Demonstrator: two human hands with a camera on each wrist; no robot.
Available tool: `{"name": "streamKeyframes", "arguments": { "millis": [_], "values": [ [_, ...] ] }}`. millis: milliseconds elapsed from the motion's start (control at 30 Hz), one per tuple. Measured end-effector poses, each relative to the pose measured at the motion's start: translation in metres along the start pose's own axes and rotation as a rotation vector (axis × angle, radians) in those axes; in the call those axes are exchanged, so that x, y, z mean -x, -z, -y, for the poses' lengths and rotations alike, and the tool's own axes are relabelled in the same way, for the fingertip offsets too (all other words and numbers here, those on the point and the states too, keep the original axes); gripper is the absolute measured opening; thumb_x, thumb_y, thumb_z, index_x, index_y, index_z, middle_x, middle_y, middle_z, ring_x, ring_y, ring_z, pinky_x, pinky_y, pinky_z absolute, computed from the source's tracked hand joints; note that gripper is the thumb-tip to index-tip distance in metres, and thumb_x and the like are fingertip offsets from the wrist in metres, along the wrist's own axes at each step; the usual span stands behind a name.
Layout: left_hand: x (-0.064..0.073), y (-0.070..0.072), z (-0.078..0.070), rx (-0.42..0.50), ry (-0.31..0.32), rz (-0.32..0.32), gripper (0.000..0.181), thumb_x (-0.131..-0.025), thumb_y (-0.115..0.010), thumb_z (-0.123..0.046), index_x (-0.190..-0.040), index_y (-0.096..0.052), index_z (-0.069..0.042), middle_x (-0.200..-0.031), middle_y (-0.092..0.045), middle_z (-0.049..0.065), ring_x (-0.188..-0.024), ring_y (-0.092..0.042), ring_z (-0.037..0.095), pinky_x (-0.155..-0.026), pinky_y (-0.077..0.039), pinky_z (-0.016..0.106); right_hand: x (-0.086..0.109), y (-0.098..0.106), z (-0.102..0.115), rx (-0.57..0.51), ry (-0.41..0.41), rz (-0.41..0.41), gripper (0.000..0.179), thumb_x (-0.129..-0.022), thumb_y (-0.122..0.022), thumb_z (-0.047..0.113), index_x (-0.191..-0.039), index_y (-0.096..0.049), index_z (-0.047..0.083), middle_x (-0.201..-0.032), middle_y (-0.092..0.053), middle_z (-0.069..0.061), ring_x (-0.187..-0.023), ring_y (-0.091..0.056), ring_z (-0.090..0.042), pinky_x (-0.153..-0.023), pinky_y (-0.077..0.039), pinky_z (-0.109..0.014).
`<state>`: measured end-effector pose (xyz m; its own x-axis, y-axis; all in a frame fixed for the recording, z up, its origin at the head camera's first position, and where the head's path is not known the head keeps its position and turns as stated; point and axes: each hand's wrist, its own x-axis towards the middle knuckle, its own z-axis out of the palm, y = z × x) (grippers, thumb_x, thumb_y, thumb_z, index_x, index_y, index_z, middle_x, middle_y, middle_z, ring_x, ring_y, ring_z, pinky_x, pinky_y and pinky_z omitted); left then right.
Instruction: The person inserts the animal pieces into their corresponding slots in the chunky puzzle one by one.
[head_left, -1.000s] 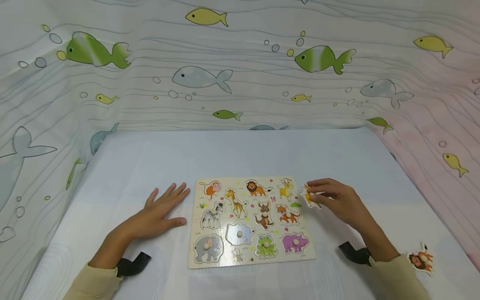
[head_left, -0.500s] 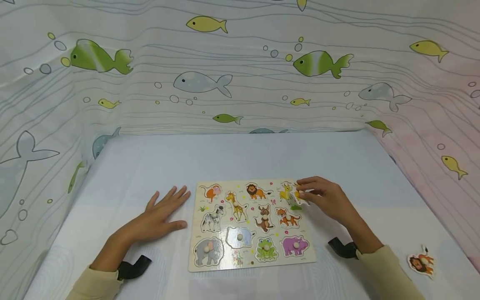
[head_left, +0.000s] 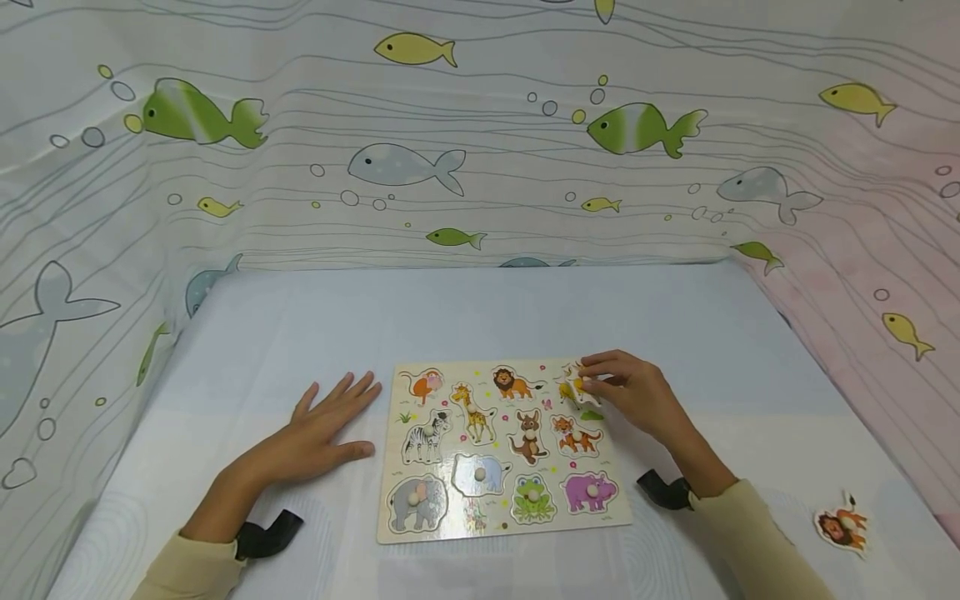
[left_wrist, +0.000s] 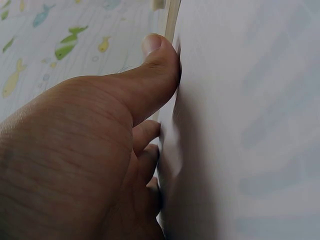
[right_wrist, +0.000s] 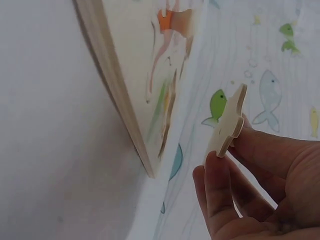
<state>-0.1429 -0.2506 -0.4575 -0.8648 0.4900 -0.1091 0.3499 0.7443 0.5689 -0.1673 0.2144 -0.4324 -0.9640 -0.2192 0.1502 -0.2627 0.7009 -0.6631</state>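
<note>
My right hand (head_left: 633,396) pinches a yellow antelope-like puzzle piece (head_left: 587,391) between thumb and fingers. It hangs over the top right corner of the wooden animal puzzle board (head_left: 536,534), overlapping the printed yellow animal there. In the right wrist view the piece (right_wrist: 227,122) shows its bare wood underside and cut edge, raised clear of the board (right_wrist: 117,80). Flat on the table just left of the board rests my left hand (head_left: 318,437), fingers spread and holding nothing. Its thumb (left_wrist: 152,75) points towards the board's edge.
A loose lion piece (head_left: 842,530) lies on the table at the far right, beside the right sleeve (head_left: 757,533). Knobbed pieces such as the elephant (head_left: 417,503), frog (head_left: 532,508) and hippo (head_left: 591,502) sit in the board. Fish-printed cloth (head_left: 480,167) hangs behind the table.
My right hand has carried the yellow antelope-like piece leftward, from beside the board to over its top right corner. The left hand stays on the table.
</note>
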Motion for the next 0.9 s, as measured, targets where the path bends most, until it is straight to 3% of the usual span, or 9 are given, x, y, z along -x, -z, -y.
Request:
{"name": "streamKeyframes", "arguments": {
  "millis": [233, 900],
  "values": [
    [0.000, 0.001, -0.001, 0.001, -0.001, 0.004, 0.084, -0.090, -0.066, -0.052, -0.158, -0.031, -0.017, -0.167, -0.022, 0.012, -0.155, -0.009, 0.041, -0.120, 0.008, 0.065, -0.004, -0.010, -0.002, 0.019, -0.062, 0.009, 0.018, -0.089, -0.075, 0.012, -0.106, -0.078, 0.009, -0.123, -0.070, -0.007, -0.108, -0.068, -0.027, -0.087, -0.059, -0.042],
    [0.000, 0.001, -0.001, 0.009, -0.006, 0.001, 0.084, -0.091, -0.066, -0.052, -0.158, -0.031, -0.017, -0.166, -0.023, 0.012, -0.155, -0.009, 0.042, -0.119, 0.007, 0.066, -0.012, -0.018, -0.006, 0.037, -0.096, 0.041, 0.018, -0.089, -0.076, 0.014, -0.105, -0.078, 0.006, -0.122, -0.070, -0.009, -0.103, -0.072, -0.029, -0.087, -0.060, -0.042]
  ]
}}
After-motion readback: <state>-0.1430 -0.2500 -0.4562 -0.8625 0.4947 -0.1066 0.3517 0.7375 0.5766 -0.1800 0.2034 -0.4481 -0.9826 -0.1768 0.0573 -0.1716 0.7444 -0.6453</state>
